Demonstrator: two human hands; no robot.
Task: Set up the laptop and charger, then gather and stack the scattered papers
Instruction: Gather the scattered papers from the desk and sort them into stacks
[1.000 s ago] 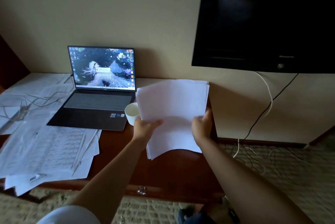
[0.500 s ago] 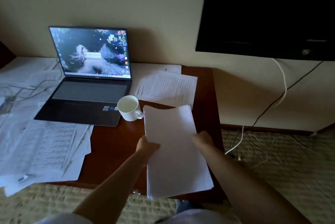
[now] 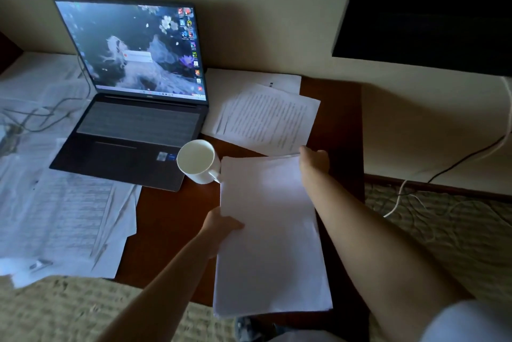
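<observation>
Both my hands on the paper work, stack low over the front of the surface.

The dark wooden surface [image 3: 171,219] carries an open laptop [image 3: 133,108] at the back left, its screen lit, with loose printed sheets [image 3: 63,219] spread across the left side and a cable lying over them. More printed pages [image 3: 266,117] lie behind, right of the laptop. I hold the blank paper stack [image 3: 271,244] at the front right, its near end hanging past the surface edge. My left hand [image 3: 221,228] grips the stack's left edge, thumb on top. My right hand [image 3: 314,160] reaches over the stack's far right corner toward the printed pages; I cannot tell whether its fingers pinch anything. A white mug [image 3: 198,161] stands just beside the stack's far left corner.
</observation>
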